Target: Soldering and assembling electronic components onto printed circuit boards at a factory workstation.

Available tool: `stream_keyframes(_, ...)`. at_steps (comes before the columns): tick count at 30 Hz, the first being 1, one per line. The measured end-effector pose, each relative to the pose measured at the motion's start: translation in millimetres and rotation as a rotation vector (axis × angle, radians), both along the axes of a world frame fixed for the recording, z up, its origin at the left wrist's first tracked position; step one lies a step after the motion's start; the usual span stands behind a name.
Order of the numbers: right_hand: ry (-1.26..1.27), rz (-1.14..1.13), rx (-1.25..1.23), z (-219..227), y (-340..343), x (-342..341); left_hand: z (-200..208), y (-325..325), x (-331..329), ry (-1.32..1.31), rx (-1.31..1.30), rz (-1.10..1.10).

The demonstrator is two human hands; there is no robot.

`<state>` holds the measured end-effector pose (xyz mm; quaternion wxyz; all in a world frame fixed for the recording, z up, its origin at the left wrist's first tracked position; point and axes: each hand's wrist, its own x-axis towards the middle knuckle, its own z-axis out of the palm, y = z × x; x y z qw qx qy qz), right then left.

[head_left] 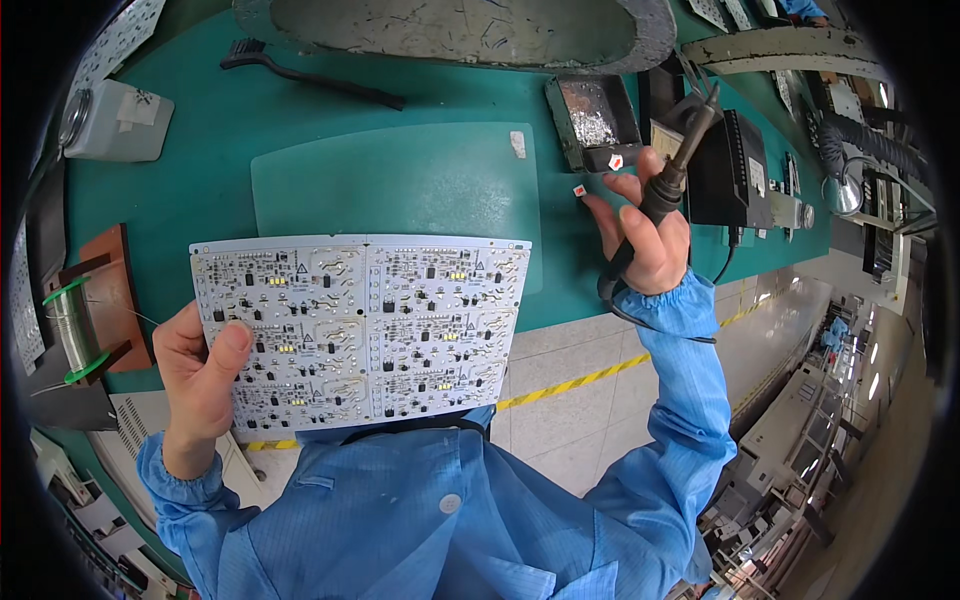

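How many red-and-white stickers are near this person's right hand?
2: one sticker at a fingertip of the right hand, another sticker by the near edge of the tray. Others may be hidden.

PCB (365, 335) in L fingers (226, 354)

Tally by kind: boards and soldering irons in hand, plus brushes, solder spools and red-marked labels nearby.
Circuit board in left hand: 1
Soldering iron in right hand: 1
Black brush: 1
Solder spool: 1
Red-marked labels: 2
Total: 6
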<state>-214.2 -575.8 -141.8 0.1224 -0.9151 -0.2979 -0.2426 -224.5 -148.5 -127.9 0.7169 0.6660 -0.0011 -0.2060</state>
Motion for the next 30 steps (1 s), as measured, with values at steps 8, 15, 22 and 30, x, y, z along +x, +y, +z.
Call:
stream_keyframes(8, 0.164, 0.064, -0.106, 9, 5, 3, -2, 1, -2, -0.016, 0.005, -0.002)
stream_keyframes(15, 0.098, -0.035, 0.068, -13, 5, -5, 0, 3, -3, 0.0, -0.002, 0.003)
stream_keyframes(22, 0.226, -0.087, -0.019, -1, 11, -1, 0, 3, -5, 0.011, 0.0, 0.015)
stream_keyframes(30, 0.238, -0.121, 0.037, -7, 12, 1, 1, 3, -6, 0.004, -0.002, -0.005)
